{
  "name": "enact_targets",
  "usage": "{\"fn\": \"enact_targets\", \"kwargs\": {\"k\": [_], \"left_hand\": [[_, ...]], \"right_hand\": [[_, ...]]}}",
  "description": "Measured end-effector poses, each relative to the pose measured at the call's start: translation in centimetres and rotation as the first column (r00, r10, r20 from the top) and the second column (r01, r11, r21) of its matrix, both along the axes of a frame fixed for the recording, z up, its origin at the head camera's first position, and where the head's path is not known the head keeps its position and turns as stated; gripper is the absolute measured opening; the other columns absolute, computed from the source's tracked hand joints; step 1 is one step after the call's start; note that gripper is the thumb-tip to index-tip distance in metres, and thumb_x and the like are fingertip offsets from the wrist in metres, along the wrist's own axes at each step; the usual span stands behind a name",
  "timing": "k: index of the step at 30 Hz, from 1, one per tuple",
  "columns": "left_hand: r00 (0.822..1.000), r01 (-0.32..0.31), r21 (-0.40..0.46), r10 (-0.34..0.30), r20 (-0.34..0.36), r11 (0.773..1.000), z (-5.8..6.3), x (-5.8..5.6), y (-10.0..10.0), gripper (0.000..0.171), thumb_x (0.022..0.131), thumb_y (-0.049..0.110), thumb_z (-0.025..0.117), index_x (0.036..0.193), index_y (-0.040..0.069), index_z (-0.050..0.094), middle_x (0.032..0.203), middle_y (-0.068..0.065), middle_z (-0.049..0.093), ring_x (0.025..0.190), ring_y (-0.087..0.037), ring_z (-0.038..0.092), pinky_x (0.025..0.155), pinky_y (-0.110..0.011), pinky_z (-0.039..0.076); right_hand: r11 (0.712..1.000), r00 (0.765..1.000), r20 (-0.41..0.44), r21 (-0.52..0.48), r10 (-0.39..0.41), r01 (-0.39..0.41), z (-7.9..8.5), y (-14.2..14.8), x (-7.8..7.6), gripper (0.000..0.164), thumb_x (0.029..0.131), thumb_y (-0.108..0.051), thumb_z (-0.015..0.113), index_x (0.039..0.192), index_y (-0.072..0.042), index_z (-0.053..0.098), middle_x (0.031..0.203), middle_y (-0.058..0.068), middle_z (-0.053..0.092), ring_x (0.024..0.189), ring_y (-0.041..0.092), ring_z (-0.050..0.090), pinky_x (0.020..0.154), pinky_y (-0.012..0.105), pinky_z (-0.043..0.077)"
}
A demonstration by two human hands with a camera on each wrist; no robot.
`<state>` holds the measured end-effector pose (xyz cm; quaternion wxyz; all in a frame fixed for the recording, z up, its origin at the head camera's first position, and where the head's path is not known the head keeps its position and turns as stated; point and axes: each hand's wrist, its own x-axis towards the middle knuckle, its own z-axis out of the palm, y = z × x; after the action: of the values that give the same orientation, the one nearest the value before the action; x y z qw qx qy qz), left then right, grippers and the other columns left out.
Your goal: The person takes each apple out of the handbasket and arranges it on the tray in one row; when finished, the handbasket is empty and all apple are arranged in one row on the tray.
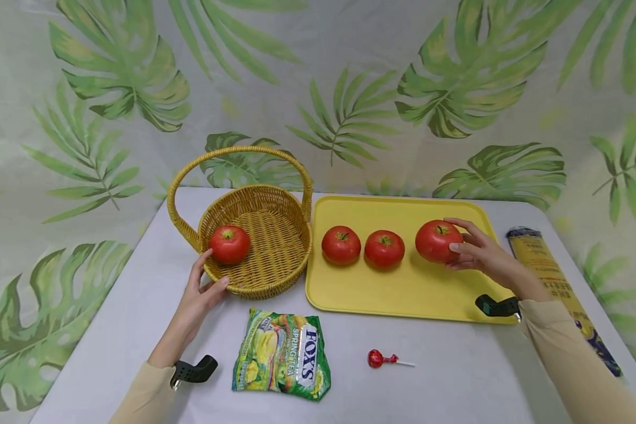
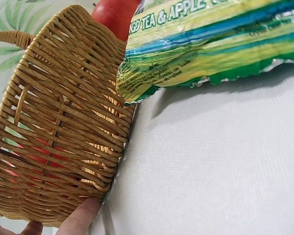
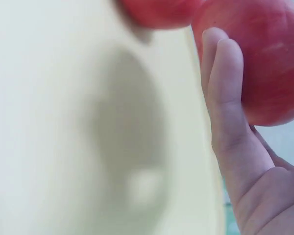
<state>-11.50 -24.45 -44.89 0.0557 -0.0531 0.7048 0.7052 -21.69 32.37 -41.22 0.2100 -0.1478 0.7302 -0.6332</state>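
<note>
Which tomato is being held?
The rightmost tomato, gripped by the right hand; two others lie on the yellow tray, one in the basket.

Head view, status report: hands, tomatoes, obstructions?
Right hand grips tomato above yellow tray. Left hand holds wicker basket, one tomato inside. Possibly in the way: two more tomatoes between, on tray.

A glossy red tomato (image 1: pixel 434 242), stem scar showing, is gripped in the right hand (image 1: pixel 474 256), raised over the yellow tray (image 1: pixel 381 301). 2 more red tomatoes (image 1: pixel 341 245) sit side by side there, stem ends up. Left of them, the round wicker basket (image 1: pixel 275 247), arched handle upright, holds 1 red tomato near its left wall; the left hand (image 1: pixel 197 299) touches its side.
</note>
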Motion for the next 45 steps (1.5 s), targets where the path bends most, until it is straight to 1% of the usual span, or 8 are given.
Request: {"fn": "enact_targets", "kwargs": {"k": [5,9,15,24,31,39,42,45], "left_hand": [[1.0,0.005,0.007,-0.005,-0.001,1.0,0.0,0.1,-0.1,0.074,0.098,0.015,0.055,0.154,0.028,0.008,0.155,-0.007,-0.007,0.137,-0.041,0.019,0.102,-0.051,0.033],[1.0,0.004,0.01,-0.004,-0.005,1.0,0.0,0.1,-0.1,0.074,0.098,0.014,0.055,0.154,0.028,0.008,0.156,-0.007,-0.008,0.137,-0.041,0.019,0.103,-0.051,0.032],[1.0,-0.002,0.002,0.002,-0.008,1.0,-0.1,0.1,0.0,0.074,0.098,0.015,0.055,0.154,0.028,0.008,0.156,-0.007,-0.01,0.138,-0.042,0.016,0.103,-0.052,0.031],[1.0,-0.006,-0.004,0.006,-0.009,1.0,-0.3,0.1,0.0,0.074,0.099,0.016,0.055,0.154,0.028,0.008,0.156,-0.007,-0.01,0.138,-0.041,0.016,0.103,-0.051,0.032],[1.0,-0.005,0.004,0.005,-0.005,1.0,-0.2,0.0,0.0,0.074,0.099,0.016,0.055,0.154,0.028,0.008,0.156,-0.006,-0.01,0.138,-0.04,0.017,0.103,-0.05,0.032],[1.0,-0.011,0.003,0.011,-0.001,1.0,-0.3,0.1,0.0,0.074,0.098,0.016,0.055,0.154,0.028,0.008,0.156,-0.006,-0.01,0.138,-0.041,0.017,0.103,-0.05,0.032],[1.0,-0.012,0.005,0.012,-0.002,1.0,-0.4,0.0,0.0,0.074,0.098,0.016,0.055,0.154,0.028,0.008,0.156,-0.005,-0.01,0.138,-0.041,0.017,0.103,-0.05,0.032],[1.0,-0.01,0.008,0.01,-0.003,1.0,-0.3,0.0,0.1,0.074,0.098,0.016,0.055,0.154,0.028,0.008,0.156,-0.005,-0.01,0.138,-0.041,0.017,0.103,-0.05,0.032]], "right_hand": [[0.999,0.998,0.055,0.036,-0.008,0.006,-2.1,0.4,0.6,0.053,0.102,-0.011,0.045,0.148,-0.023,0.023,0.13,0.012,0.038,0.092,0.04,0.065,0.081,0.04,0.054],[1.0,0.996,0.086,0.027,0.007,-0.009,-2.9,0.4,0.7,0.055,0.102,-0.01,0.045,0.149,-0.021,0.02,0.139,0.022,0.025,0.095,0.036,0.065,0.083,0.04,0.053],[0.999,0.991,0.127,-0.007,0.032,-0.032,-3.0,0.3,0.5,0.059,0.101,-0.009,0.046,0.15,-0.021,0.015,0.146,0.028,0.008,0.097,0.035,0.065,0.084,0.04,0.052],[0.999,0.99,0.138,0.042,0.013,-0.019,-2.3,-0.3,0.2,0.064,0.098,-0.009,0.053,0.148,-0.021,0.014,0.145,0.03,0.009,0.095,0.04,0.064,0.083,0.044,0.053],[0.991,0.999,0.043,0.126,0.031,-0.036,-1.6,-0.3,0.4,0.068,0.097,-0.009,0.056,0.15,-0.014,0.012,0.147,0.03,0.011,0.09,0.044,0.064,0.078,0.048,0.054],[0.976,0.991,-0.128,0.218,0.041,-0.012,0.3,-0.8,0.6,0.061,0.097,-0.012,0.056,0.147,-0.005,0.022,0.147,0.025,0.02,0.086,0.04,0.066,0.074,0.041,0.056],[0.975,0.983,-0.174,0.223,0.056,-0.016,1.2,-1.6,0.6,0.058,0.097,-0.013,0.056,0.147,-0.006,0.026,0.147,0.023,0.025,0.089,0.035,0.066,0.075,0.039,0.056],[0.974,0.978,-0.197,0.226,0.073,-0.027,1.9,-3.0,0.7,0.056,0.097,-0.014,0.057,0.146,-0.007,0.03,0.145,0.02,0.031,0.104,0.033,0.06,0.076,0.038,0.056]]}}
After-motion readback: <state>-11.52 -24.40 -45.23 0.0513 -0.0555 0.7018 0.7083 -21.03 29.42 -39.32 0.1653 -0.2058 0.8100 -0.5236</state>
